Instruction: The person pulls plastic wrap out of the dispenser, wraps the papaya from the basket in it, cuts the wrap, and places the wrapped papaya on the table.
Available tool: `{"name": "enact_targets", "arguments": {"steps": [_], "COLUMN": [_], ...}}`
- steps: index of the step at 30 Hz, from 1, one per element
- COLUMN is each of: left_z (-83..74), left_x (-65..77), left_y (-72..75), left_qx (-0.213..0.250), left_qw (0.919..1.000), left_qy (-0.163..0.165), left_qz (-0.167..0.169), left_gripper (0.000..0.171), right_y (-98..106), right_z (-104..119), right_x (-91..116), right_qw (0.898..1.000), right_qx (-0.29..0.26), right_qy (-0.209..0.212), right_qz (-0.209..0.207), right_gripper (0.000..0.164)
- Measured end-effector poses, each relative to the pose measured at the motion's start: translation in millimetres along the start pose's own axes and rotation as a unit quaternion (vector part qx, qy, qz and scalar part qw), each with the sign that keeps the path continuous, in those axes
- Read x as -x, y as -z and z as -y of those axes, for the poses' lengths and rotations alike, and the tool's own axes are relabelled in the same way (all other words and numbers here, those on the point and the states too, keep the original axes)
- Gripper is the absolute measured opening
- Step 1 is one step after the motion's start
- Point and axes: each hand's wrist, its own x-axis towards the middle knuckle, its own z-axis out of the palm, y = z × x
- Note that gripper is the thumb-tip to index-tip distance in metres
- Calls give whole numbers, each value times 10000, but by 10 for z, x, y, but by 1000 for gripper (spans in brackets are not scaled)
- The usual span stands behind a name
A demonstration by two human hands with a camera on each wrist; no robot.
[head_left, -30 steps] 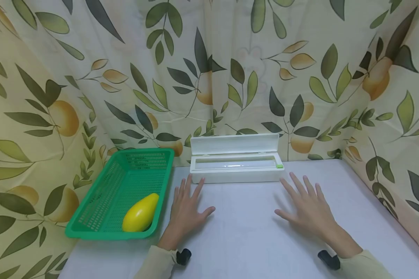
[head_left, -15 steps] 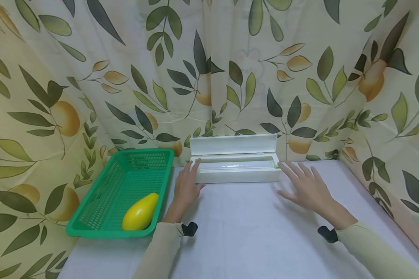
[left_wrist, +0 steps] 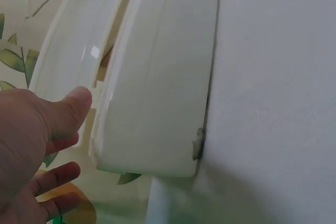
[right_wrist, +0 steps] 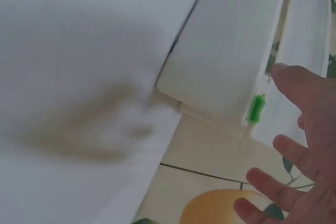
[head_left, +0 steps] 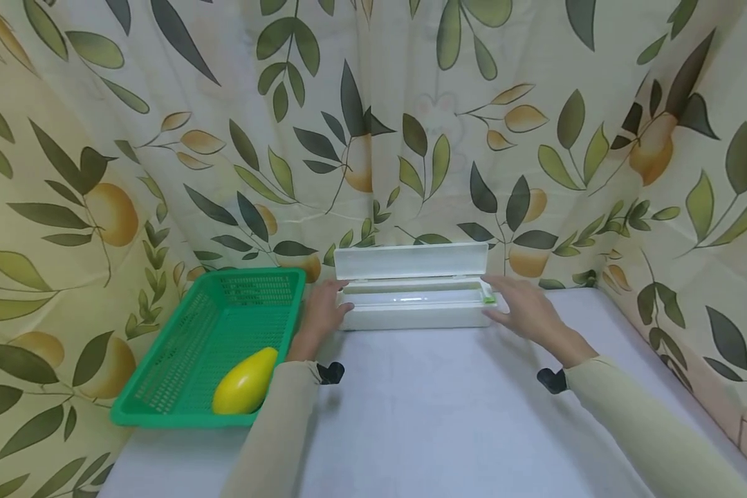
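A long white cling film dispenser (head_left: 417,319) stands at the table's back edge with its lid (head_left: 411,263) raised. A small green slider (right_wrist: 256,109) sits at its right end. My left hand (head_left: 319,315) is at the left end, thumb toward the front and fingers toward the back. In the left wrist view its thumb (left_wrist: 76,106) is beside the dispenser's upper edge, fingers loosely bent. My right hand (head_left: 526,312) is at the other end, its thumb and fingers (right_wrist: 270,187) spread around the corner in the right wrist view. Neither hand grips it.
A green plastic basket (head_left: 124,409) stands left of my left forearm, with a yellow mango-shaped fruit (head_left: 244,382) in it. A white cloth (head_left: 411,415) covers the table. A leaf-patterned curtain (head_left: 411,104) hangs behind the dispenser and along the sides.
Both hands have moved forward to the dispenser's two ends, the right one also leftward. Their spread fingers have bent somewhat around the ends. The dispenser, basket and fruit stay in place.
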Motion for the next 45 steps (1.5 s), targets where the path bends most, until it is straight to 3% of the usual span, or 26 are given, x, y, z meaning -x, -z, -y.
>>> {"name": "enact_targets", "arguments": {"steps": [8, 21, 32, 38, 45], "left_z": [48, 69, 67, 87, 102], "left_x": [-94, -184, -206, -199, -223], "left_y": [13, 58, 36, -28, -120], "left_qx": [-483, -773, -716, -579, -201], "left_qw": [9972, 9954, 9956, 9977, 9996], "left_qy": [281, -281, -159, -62, -61], "left_qz": [502, 501, 577, 342, -194], "left_gripper": [30, 11, 9, 11, 11], "right_y": [-139, -111, -176, -212, -230], "right_z": [17, 16, 17, 5, -54], "right_x": [-146, -258, -346, -357, -376], "right_qw": [9997, 9999, 9997, 9994, 9985], "right_qx": [-201, -79, 149, 82, -231], "right_qy": [-97, 143, 198, 158, -153], "right_qz": [66, 52, -73, -300, -466], "right_gripper": [54, 32, 13, 8, 11]}}
